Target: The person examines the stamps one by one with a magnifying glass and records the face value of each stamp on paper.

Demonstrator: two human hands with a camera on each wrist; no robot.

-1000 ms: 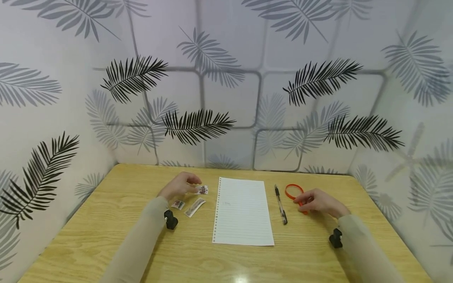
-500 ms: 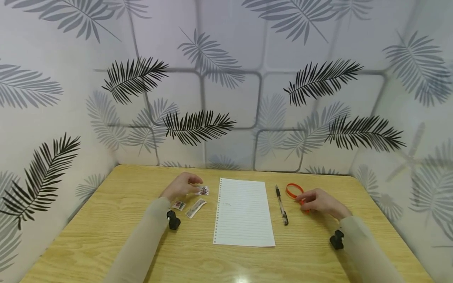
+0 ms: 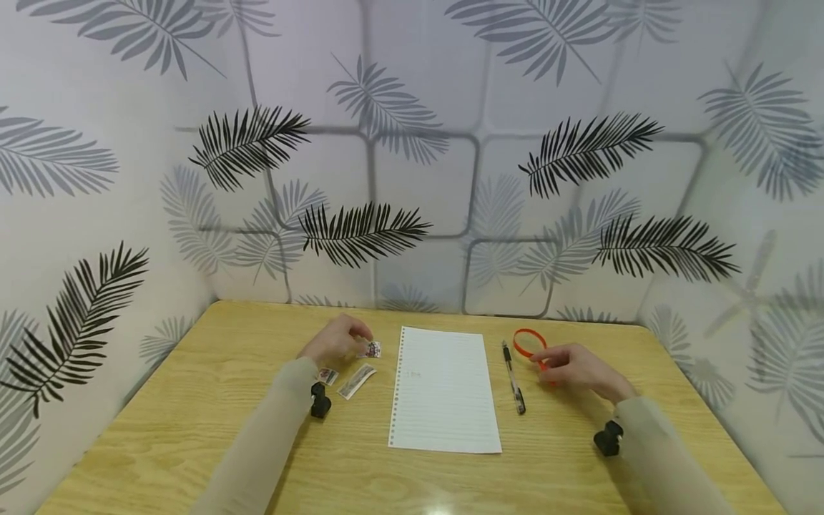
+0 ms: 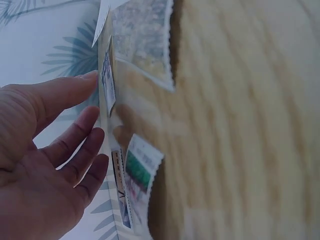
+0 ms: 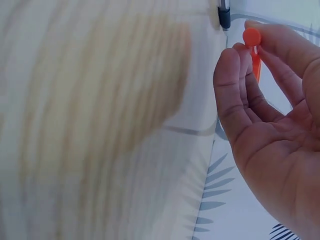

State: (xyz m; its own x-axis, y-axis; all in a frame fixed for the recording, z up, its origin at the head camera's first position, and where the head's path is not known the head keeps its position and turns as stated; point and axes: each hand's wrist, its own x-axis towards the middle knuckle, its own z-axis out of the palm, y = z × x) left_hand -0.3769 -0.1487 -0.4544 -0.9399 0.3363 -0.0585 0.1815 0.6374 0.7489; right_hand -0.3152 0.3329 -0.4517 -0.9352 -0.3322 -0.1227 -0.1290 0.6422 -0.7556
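Note:
In the head view my right hand (image 3: 582, 368) pinches the handle of a red-rimmed magnifying glass (image 3: 516, 349) at the right of the table. The round handle end (image 5: 251, 36) shows between thumb and fingers in the right wrist view. My left hand (image 3: 333, 340) hovers by a small postage stamp (image 3: 372, 349), fingers loosely bent and apart from the thumb, holding nothing. Nearer to me lie a long stamp (image 3: 357, 381) and another small stamp (image 3: 327, 376). The left wrist view also shows a narrow stamp (image 4: 120, 190) behind a green-patterned one (image 4: 137, 170); the hand hides it in the head view.
A lined sheet of paper (image 3: 444, 400) with holes along its left edge lies mid-table, faint writing near its upper left. Right of it is a black-capped pen (image 3: 513, 379). A leaf-patterned wall (image 3: 425, 272) stands behind the wooden table (image 3: 360, 472).
The right hand has shifted the magnifying glass slightly left, toward the pen. The left hand stays almost in place beside the stamp. The whole head view has drifted slightly.

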